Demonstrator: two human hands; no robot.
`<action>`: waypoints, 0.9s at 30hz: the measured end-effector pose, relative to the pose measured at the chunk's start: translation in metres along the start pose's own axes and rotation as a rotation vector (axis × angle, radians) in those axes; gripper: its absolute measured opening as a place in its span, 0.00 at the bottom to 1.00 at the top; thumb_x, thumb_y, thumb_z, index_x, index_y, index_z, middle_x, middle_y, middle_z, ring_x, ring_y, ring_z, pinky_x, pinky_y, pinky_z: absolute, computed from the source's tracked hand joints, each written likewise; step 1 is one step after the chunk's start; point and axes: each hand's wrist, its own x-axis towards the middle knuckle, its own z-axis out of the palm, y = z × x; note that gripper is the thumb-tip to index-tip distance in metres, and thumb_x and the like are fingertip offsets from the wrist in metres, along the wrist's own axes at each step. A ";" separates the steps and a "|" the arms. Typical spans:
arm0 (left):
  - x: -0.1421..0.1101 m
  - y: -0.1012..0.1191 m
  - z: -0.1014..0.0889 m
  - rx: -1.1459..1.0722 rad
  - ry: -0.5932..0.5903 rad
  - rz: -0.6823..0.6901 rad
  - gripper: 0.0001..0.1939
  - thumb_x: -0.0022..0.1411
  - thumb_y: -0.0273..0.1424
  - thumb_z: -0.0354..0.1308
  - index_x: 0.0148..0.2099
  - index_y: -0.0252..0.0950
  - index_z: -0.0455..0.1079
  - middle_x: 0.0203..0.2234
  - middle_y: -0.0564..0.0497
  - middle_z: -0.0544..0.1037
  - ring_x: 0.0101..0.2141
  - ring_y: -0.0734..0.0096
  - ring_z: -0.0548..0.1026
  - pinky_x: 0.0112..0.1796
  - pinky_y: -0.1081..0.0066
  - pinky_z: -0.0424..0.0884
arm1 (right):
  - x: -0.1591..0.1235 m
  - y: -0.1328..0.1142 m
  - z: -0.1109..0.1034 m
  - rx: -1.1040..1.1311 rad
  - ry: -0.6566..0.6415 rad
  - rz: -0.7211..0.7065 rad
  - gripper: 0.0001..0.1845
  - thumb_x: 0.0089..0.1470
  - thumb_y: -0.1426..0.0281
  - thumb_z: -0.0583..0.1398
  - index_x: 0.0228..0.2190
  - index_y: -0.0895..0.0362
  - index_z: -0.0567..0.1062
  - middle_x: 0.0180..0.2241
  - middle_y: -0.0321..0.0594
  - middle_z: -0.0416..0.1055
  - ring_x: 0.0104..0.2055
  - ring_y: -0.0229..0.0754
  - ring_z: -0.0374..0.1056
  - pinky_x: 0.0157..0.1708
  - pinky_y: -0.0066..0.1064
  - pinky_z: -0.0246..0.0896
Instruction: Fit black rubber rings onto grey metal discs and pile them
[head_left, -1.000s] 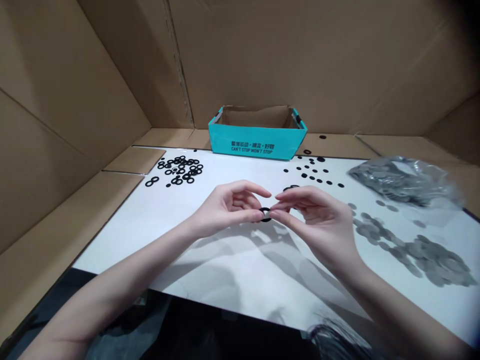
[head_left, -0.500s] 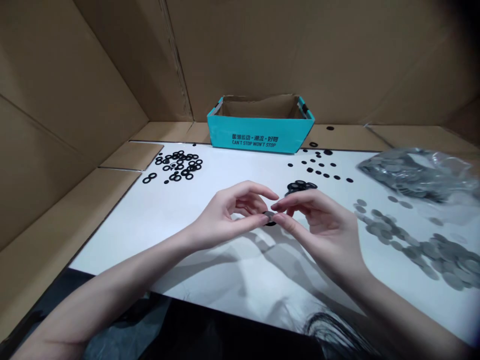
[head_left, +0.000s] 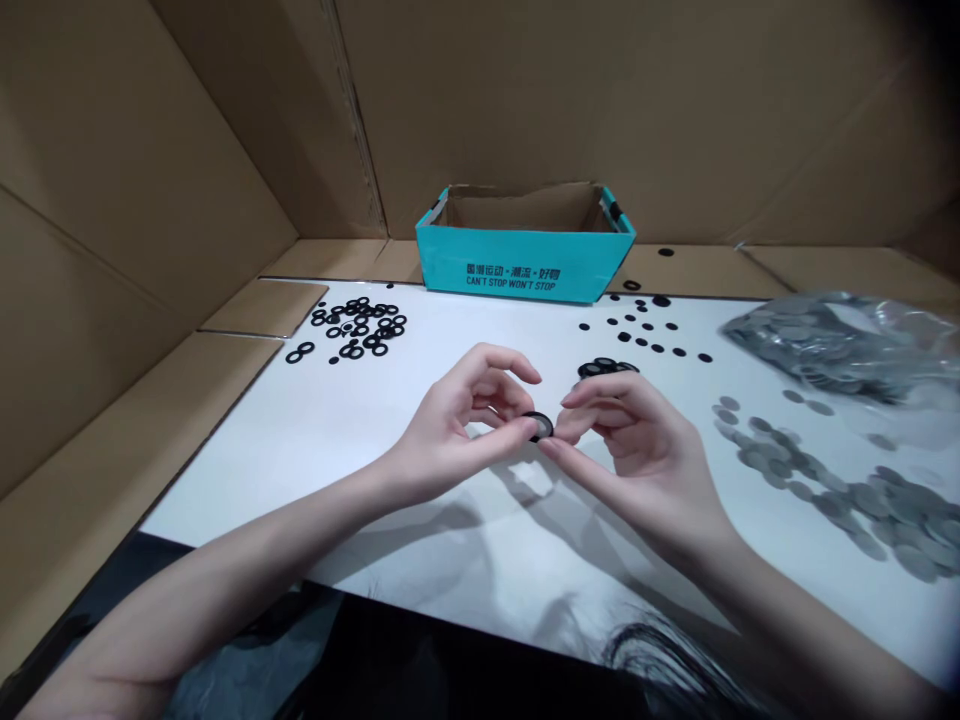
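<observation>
Here's the left hand (head_left: 457,425), thumb and fingers clamped on a black-rimmed disc (head_left: 541,427), held up off the white tabletop (head_left: 255,450) at the thumb's tip! It's round, so there's no long axis to call; its flat grey face tilts up and back toward the wearer, the free rim pointing at the right hand (head_left: 645,445). And the right! Thumb tip right at the disc's lower edge, fingers curled just above; whether they pinch it, I can't tell. Just beyond the right fingers sits a pile of ringed discs (head_left: 598,370), with small black discs (head_left: 624,338) scattered farther out. Right of that hand, loose grey discs (head_left: 892,500) and a clear bag (head_left: 817,350). Beyond the left hand, off to its left, black rings (head_left: 371,342); straight ahead of both, a turquoise box (head_left: 525,265)!
</observation>
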 end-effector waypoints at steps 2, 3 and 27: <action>-0.001 0.000 0.002 -0.028 0.018 0.009 0.14 0.63 0.25 0.64 0.47 0.40 0.65 0.33 0.55 0.74 0.36 0.78 0.75 0.37 0.80 0.73 | 0.001 0.000 0.000 0.045 -0.007 -0.001 0.16 0.51 0.78 0.70 0.37 0.48 0.74 0.29 0.29 0.73 0.29 0.35 0.75 0.36 0.29 0.72; -0.001 0.000 0.002 -0.041 0.019 0.009 0.14 0.64 0.25 0.64 0.47 0.40 0.64 0.33 0.55 0.73 0.36 0.78 0.75 0.36 0.80 0.73 | 0.001 0.000 0.000 0.062 -0.009 -0.002 0.16 0.51 0.78 0.69 0.37 0.48 0.74 0.29 0.29 0.73 0.29 0.35 0.75 0.36 0.29 0.72; 0.000 0.007 -0.012 0.021 -0.199 -0.072 0.13 0.65 0.31 0.65 0.45 0.40 0.63 0.34 0.54 0.73 0.35 0.75 0.74 0.34 0.76 0.71 | -0.004 0.003 -0.002 0.012 -0.034 -0.089 0.15 0.52 0.73 0.71 0.35 0.46 0.72 0.28 0.32 0.72 0.29 0.39 0.74 0.33 0.34 0.75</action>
